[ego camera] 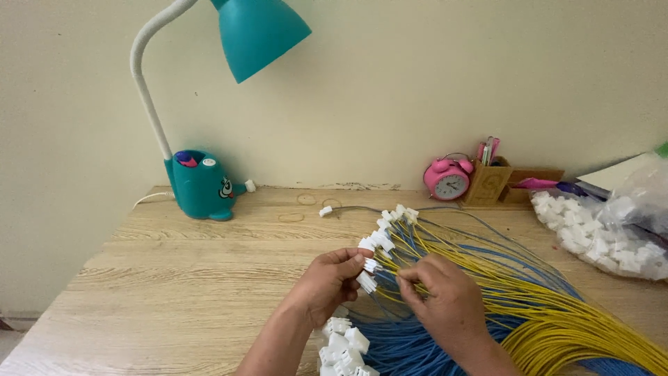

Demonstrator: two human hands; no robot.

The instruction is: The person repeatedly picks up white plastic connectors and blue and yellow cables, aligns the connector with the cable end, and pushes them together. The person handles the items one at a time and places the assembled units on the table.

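The left hand (327, 278) pinches one small white plastic connector (367, 282); the right hand (438, 292), just beside it, grips thin yellow wires (487, 278). Five loose connectors (344, 345) lie below the left hand.

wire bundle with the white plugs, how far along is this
Done, by the look of it: a fan of yellow and blue wires already carries white connectors at its tips. In hand: the left hand holds a connector while the right hand pinches a wire end beside it. Left: a bag of loose connectors remains well filled, and loose ones lie near the left wrist.
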